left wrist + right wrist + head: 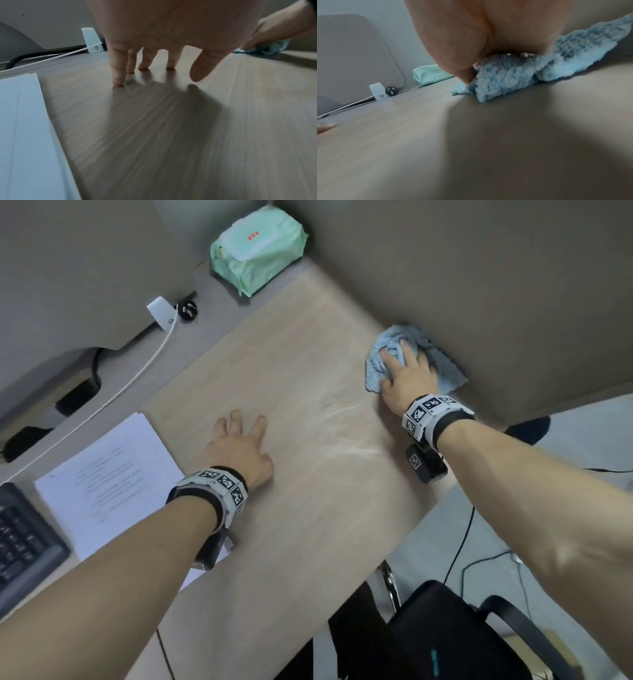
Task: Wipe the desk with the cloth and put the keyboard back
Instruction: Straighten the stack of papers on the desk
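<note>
My right hand (406, 364) lies on a bunched blue cloth (374, 369) at the desk's right side, against the grey partition (479, 285). In the right wrist view the cloth (505, 77) sits under the palm, with the thumb pressing at its left edge. My left hand (239, 433) rests on the bare wooden desk (308, 525), fingers spread, holding nothing. In the left wrist view its fingertips (118, 83) touch the desk surface. The dark keyboard (20, 542) lies at the far left edge, partly out of view. Damp streaks (342, 412) mark the wood between the hands.
White papers (109, 474) lie left of my left hand. A green wipes pack (257, 251) sits in the back corner. A white charger (161, 311) with its cable and a black plug (186, 309) sit at the back left. A black chair (462, 628) stands below the desk's edge.
</note>
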`<state>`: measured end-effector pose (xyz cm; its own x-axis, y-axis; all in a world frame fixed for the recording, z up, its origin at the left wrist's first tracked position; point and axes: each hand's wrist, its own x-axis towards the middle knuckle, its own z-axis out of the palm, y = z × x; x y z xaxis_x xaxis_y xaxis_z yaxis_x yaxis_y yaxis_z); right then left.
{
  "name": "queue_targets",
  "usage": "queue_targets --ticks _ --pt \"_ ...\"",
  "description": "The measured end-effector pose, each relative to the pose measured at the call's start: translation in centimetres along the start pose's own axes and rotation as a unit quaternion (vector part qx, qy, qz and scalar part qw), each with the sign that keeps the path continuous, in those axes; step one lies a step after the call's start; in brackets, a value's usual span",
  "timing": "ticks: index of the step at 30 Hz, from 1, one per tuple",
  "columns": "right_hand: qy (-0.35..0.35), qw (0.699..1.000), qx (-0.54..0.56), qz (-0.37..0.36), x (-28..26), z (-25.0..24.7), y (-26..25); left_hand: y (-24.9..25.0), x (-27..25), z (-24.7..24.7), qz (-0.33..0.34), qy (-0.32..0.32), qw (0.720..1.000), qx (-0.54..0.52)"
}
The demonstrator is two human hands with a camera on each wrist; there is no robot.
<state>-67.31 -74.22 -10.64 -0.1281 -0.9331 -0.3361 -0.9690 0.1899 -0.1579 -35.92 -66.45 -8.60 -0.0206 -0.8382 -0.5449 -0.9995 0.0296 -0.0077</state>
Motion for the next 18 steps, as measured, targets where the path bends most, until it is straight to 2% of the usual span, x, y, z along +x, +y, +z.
queue_targets --ticks 3,6,9,11,15,17,18 --pt "0.002 0.999 -0.005 0.045 -4.4 1.7 1.9 -0.3 0.1 0.4 0.006 -0.004 1.000 -0.002" --pt "-0.026 0.998 -0.025 0.057 -8.1 2.7 0.1 -0.6 0.3 0.7 0.014 -0.009 1.000 -0.013" --pt "-0.018 0.999 -0.047 0.015 -11.9 3.4 -4.5 -2.1 0.5 0.0 0.034 -0.018 0.997 -0.072" --pt "-0.030 0.998 -0.053 -0.028 -14.2 4.3 -7.9 -3.8 0.1 -0.5 0.046 -0.007 0.987 -0.157" --pt "-0.120 0.984 -0.048 -0.121 -18.3 5.8 -13.0 -8.4 -3.0 0.3 -0.013 0.067 0.948 -0.311" --pt "-0.161 0.979 -0.034 -0.122 -19.3 5.3 -14.4 -11.0 -4.7 1.2 -0.067 0.096 0.933 -0.340" --pt "-0.156 0.980 -0.038 -0.117 -19.6 4.7 -15.4 -12.7 -5.6 1.4 -0.096 0.107 0.927 -0.347"
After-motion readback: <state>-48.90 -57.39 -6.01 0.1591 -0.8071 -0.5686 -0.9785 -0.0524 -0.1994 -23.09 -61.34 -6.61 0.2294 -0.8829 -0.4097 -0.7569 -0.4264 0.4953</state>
